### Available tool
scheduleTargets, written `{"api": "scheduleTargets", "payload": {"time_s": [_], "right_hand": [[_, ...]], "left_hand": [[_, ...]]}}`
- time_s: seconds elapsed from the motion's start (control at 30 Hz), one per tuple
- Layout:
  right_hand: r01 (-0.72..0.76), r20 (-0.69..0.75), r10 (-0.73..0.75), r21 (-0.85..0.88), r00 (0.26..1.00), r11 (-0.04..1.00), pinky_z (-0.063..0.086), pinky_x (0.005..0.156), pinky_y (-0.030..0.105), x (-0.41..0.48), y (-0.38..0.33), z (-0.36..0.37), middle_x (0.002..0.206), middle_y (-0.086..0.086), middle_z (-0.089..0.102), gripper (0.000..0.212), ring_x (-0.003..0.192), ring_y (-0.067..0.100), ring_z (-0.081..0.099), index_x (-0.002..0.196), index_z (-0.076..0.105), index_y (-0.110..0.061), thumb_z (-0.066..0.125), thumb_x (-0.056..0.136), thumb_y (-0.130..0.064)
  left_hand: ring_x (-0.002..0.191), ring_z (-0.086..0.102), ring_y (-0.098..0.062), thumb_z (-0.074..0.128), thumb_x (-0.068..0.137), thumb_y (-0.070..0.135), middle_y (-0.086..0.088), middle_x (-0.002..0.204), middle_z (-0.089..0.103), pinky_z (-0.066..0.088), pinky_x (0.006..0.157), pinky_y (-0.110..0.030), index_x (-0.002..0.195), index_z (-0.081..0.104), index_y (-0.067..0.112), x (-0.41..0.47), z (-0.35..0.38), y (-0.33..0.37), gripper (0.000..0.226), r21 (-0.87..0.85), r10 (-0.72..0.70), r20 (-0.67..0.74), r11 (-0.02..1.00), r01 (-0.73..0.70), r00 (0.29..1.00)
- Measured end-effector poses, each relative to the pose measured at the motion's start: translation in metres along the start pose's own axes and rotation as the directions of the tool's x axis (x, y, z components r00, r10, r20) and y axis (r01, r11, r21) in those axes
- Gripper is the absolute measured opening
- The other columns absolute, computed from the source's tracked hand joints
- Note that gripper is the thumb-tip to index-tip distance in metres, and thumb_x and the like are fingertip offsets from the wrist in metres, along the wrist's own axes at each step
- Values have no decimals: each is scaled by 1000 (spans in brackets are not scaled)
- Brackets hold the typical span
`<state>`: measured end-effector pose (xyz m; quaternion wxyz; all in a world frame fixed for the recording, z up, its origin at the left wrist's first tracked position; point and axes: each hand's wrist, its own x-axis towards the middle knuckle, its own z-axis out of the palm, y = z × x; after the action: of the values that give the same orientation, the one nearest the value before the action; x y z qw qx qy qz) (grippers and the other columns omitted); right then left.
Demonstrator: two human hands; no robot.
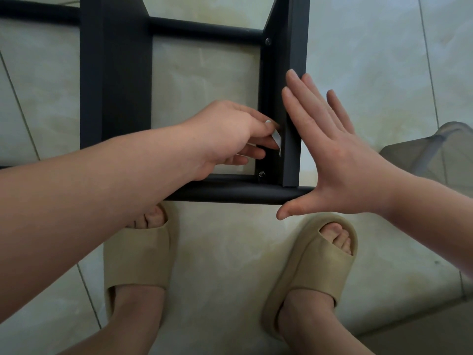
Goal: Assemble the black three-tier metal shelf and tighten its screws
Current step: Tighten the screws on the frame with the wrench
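Left forearm close under the camera, crossing low over the frame; left hand point(225, 134) curled, thumb and forefinger pinching small pale flat tool point(277, 139), kind not clear, maybe thin spanner or key. Tool held against inner face of right upright point(294, 60) of black shelf point(122, 85), between upper screw point(268, 41) and lower screw point(261, 174), nearer to the lower one but not on it. Right hand point(332, 155) spread flat, fingers straight, palm side pressed on outer face of same upright, thumb stretched out below end of round bar point(230, 194). Shelf on pale tiled floor point(230, 252), just in front of two feet in beige slippers point(138, 257), joined at this corner, both screws sitting in their holes. Crumpled clear bag point(440, 147) on floor at far right, apart from frame

Judged step: tightening of screws at this corner, right hand serving as brace. Not possible to tell whether lower screw fully tight. Next, probably: bring tool down onto lower screw head, seat it square before any turn, keep palm firm against upright to stop any swing of frame
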<state>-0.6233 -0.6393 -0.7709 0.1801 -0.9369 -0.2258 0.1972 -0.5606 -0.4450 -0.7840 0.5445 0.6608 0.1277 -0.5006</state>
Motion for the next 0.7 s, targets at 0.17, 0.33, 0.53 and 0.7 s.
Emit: {"api": "scheduleTargets", "payload": {"time_s": [0.17,0.33,0.53,0.7], "right_hand": [[-1,-1,1,1,1000,1000,3,124,62,0,0,0,170,12,-7,143,156,27,-11,161,1,-2,55,65,-93],[0,-2,0,2,1000,1000,4,123,63,0,0,1,170,13,-7,142,157,28,-10,161,2,-2,55,65,-93],[1,-3,-1,4,1000,1000,4,123,63,0,1,1,170,13,-7,142,157,28,-10,161,2,-2,55,65,-93],[5,-12,-5,3,1000,1000,3,124,62,0,1,2,170,13,-6,142,157,28,-10,161,2,-2,54,65,-94]], "left_hand": [[81,72,-12,65,95,29,4,86,78,48,75,-31,95,69,27,-1,1,1,4,13,8,23,1000,-9,1000],[79,71,-11,65,96,28,4,84,78,47,74,-31,90,68,27,-2,1,0,7,67,9,36,998,-11,999],[79,72,-11,65,95,28,4,84,78,47,76,-32,89,68,27,-4,2,1,6,60,-1,46,998,-2,999],[75,72,-9,64,95,27,3,81,78,49,75,-30,90,67,24,-5,2,5,7,12,-18,44,1000,18,999]]}}
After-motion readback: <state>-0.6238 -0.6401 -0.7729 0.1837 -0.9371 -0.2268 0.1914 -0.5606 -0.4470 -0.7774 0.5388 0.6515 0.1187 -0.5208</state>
